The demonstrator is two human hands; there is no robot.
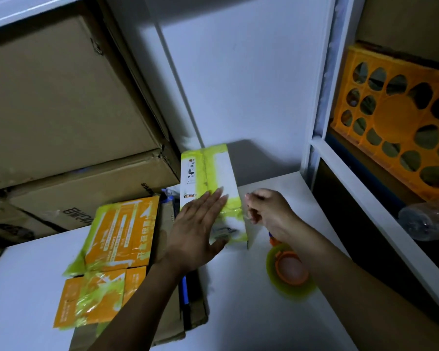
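Observation:
A white parcel (pixel 209 173) wrapped in yellow-green tape stands on the white table (pixel 238 312). My left hand (pixel 197 230) lies flat on its top face with straight fingers. My right hand (pixel 270 211) is curled at the parcel's right edge; it seems to pinch a strip of clear tape, but blur hides the detail. Under my right wrist lies a roll of yellow-green tape (pixel 289 269) on an orange core, flat on the table.
A taped orange parcel (pixel 122 231) and a smaller one (pixel 96 297) lie on flattened cardboard (pixel 167 323) at the left. Big cardboard boxes (pixel 61 105) are stacked behind. A shelf at the right holds an orange crate (pixel 393 115) and a clear plastic bottle (pixel 426 221).

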